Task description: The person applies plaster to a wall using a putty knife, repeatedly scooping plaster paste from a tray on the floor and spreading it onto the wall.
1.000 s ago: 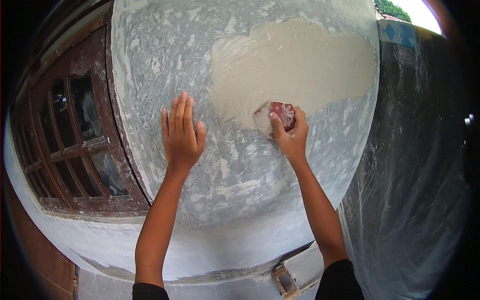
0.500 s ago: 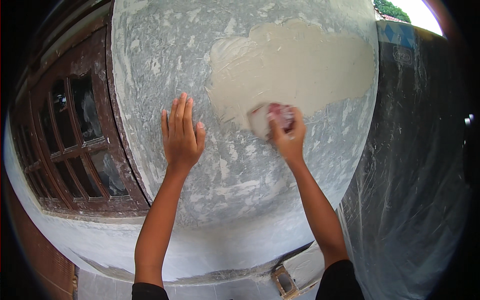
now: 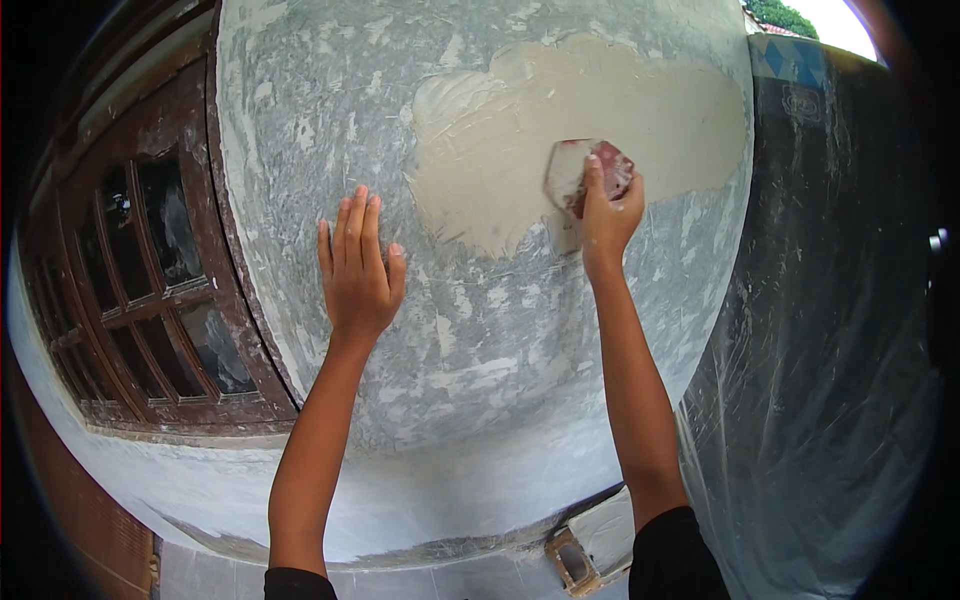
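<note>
My right hand (image 3: 612, 222) is closed around a red putty scraper (image 3: 567, 172) smeared with pale filler. Its flat face is tilted against the lower part of a wide patch of wet beige putty (image 3: 650, 130) on the grey wall (image 3: 460, 330). To the left of that patch, my left hand (image 3: 360, 270) lies flat on the bare mottled wall, fingers stretched upward and thumb apart, holding nothing.
A dark brown wooden window (image 3: 150, 290) with glass panes borders the wall on the left. Dark plastic sheeting (image 3: 810, 380) hangs on the right. Low down by my right elbow are a putty-covered board (image 3: 608, 530) and a wooden piece with an opening (image 3: 572, 565).
My right hand has moved up and to the right with the scraper. Below the patch's lower edge, a smear of putty shows near the scraper. My left hand stays in place.
</note>
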The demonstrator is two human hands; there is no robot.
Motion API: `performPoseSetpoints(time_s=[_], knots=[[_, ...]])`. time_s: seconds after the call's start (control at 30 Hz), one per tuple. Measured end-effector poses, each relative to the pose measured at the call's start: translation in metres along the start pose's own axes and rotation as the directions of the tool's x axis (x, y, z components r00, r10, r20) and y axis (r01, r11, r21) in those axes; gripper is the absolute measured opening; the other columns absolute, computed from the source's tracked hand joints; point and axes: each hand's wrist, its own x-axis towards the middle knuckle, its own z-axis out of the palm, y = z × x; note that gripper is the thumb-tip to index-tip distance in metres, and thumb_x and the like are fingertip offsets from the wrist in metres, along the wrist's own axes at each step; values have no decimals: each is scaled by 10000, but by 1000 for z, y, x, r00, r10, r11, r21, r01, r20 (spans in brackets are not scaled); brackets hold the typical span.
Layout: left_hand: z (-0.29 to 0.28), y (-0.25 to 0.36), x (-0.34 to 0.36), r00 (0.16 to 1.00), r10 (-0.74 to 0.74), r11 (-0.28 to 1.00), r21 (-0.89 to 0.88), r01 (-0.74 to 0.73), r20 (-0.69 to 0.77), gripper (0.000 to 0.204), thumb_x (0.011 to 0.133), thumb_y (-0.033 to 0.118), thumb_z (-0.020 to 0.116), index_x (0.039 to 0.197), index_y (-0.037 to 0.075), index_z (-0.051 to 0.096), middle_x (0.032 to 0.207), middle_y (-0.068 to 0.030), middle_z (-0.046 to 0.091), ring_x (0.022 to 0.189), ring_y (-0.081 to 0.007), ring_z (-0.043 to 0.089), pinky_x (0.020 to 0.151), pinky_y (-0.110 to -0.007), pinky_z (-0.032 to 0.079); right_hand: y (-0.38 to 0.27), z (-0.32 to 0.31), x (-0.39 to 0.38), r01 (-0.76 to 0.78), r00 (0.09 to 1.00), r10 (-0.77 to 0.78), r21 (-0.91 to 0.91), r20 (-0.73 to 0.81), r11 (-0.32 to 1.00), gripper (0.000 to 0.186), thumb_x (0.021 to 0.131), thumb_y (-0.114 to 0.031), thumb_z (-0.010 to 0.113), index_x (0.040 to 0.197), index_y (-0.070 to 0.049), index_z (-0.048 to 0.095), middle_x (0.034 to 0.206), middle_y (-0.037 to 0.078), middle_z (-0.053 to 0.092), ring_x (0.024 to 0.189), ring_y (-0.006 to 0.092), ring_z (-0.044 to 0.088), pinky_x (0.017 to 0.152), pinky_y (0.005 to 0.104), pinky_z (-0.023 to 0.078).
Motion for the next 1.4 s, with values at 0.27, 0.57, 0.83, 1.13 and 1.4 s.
performPoseSetpoints(time_s=[0.27, 0.57, 0.83, 1.13, 1.4], knots=[[-4, -1, 1, 1000, -5, 1000, 10, 5, 7, 566, 962, 201, 469, 1502, 50, 392, 1566, -121, 400, 1457, -311, 360, 1218, -540, 210, 2, -5, -10, -63, 995, 68, -67, 73, 996, 364, 914, -282, 747, 1107, 2, 628, 1004, 130, 685, 927, 201, 657, 810, 340, 523], [-2, 0, 1, 1000, -1, 1000, 8, 1, -2, 560, 965, 203, 462, 1501, 56, 395, 1563, -115, 404, 1456, -302, 363, 1221, -533, 211, 16, -31, -26, 110, 991, -102, -100, 83, 989, 381, 885, -268, 770, 1112, -7, 610, 972, 133, 634, 883, 227, 626, 792, 353, 507], [-3, -3, -1, 1000, 0, 1000, 9, 0, 7, 562, 960, 193, 470, 1501, 61, 395, 1572, -108, 390, 1462, -298, 351, 1223, -532, 205, 13, -29, -48, 332, 926, -246, -308, 286, 892, 303, 931, -218, 729, 1101, -1, 601, 1036, 109, 650, 924, 191, 624, 815, 332, 507], [-1, 0, 1, 1000, -1, 1000, 2, 1, 0, 560, 969, 209, 468, 1503, 56, 396, 1567, -111, 397, 1456, -302, 360, 1219, -536, 203, 45, -35, -42, 226, 953, -175, -193, 247, 955, 327, 920, -223, 746, 1099, 12, 605, 1013, 129, 647, 892, 218, 637, 819, 349, 512], [-2, 1, 1, 1000, -4, 1000, 1, 4, -12, 556, 966, 209, 470, 1497, 56, 409, 1556, -114, 413, 1448, -306, 373, 1214, -539, 216, 17, -23, -48, 727, 681, -546, -354, 489, 589, 307, 931, -234, 736, 1089, -1, 613, 979, 95, 665, 851, 175, 641, 732, 329, 520]])
